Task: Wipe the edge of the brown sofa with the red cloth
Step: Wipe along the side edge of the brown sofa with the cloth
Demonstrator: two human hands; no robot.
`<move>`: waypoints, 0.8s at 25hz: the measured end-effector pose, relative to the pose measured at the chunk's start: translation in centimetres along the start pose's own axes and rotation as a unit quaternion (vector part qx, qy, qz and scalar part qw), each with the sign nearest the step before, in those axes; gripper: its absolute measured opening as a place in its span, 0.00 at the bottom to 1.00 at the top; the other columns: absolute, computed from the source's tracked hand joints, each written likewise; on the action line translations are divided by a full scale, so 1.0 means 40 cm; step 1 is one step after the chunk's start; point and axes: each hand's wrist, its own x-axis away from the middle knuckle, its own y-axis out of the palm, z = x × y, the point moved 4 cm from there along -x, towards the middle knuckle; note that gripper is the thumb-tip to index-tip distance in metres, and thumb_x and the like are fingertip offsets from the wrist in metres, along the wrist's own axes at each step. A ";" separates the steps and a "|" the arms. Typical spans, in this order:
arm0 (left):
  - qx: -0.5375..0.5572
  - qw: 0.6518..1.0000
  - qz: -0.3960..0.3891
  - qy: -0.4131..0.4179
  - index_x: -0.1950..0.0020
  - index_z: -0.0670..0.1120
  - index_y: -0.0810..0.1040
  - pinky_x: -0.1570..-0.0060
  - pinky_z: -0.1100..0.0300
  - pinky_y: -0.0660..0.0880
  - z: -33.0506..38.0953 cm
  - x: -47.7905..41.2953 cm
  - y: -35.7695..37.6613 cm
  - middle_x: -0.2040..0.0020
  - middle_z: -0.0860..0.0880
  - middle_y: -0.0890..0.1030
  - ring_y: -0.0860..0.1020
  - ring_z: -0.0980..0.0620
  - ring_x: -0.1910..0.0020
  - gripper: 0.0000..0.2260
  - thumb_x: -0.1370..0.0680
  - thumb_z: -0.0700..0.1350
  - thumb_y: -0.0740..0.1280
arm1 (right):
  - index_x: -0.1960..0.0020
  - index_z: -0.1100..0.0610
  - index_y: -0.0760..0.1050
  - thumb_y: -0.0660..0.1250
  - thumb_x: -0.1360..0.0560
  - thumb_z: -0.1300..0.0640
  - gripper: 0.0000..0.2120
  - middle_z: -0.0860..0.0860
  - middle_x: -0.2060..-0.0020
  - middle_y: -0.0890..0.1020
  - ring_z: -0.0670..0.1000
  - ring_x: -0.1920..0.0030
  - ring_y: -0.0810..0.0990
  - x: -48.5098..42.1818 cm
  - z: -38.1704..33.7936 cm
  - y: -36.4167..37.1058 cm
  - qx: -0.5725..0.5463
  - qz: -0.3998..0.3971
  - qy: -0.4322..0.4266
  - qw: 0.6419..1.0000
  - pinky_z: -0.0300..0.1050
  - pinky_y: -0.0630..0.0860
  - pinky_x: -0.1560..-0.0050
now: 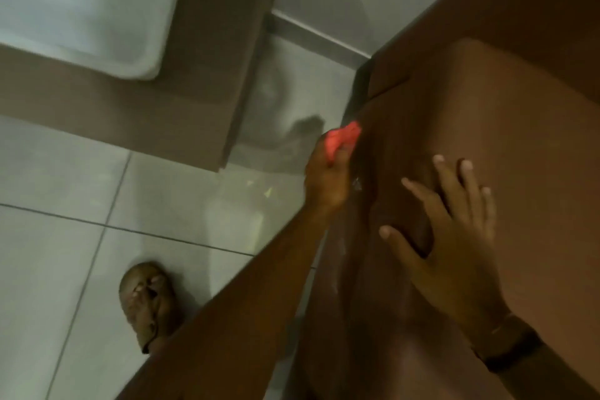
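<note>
Sofa [487, 140] edge beside table [201, 81]; foot [147, 299] on floor [65, 188].

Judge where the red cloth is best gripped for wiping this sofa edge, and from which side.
Grip the red cloth bunched in the fist, as the left hand does, coming from the floor side. The brown sofa edge drops away there, so the wad protruding past the fingers probably meets it first.
</note>
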 end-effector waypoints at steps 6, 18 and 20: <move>-0.082 0.979 -0.070 0.175 0.28 0.45 0.82 0.17 0.53 0.64 -0.137 -0.161 0.171 0.20 0.46 0.76 0.72 0.48 0.19 0.19 0.15 0.48 0.62 | 0.26 0.44 0.74 0.66 0.30 0.31 0.35 0.47 0.15 0.62 0.51 0.13 0.51 0.001 0.004 0.036 -0.021 0.083 -0.020 0.996 0.52 0.46 0.16; 0.011 0.989 -0.068 0.132 0.24 0.64 0.77 0.16 0.56 0.63 -0.194 -0.134 0.132 0.18 0.56 0.73 0.70 0.57 0.18 0.21 0.18 0.53 0.63 | 0.23 0.46 0.71 0.62 0.27 0.31 0.37 0.47 0.14 0.59 0.50 0.13 0.47 0.003 -0.013 0.025 -0.029 0.064 -0.023 0.997 0.54 0.43 0.15; 0.006 0.992 -0.060 0.115 0.23 0.54 0.78 0.16 0.54 0.63 -0.203 -0.172 0.128 0.18 0.55 0.73 0.70 0.56 0.19 0.19 0.14 0.50 0.63 | 0.21 0.46 0.69 0.56 0.24 0.27 0.37 0.47 0.14 0.58 0.50 0.12 0.46 0.002 -0.002 0.025 -0.016 0.056 -0.030 0.998 0.54 0.42 0.16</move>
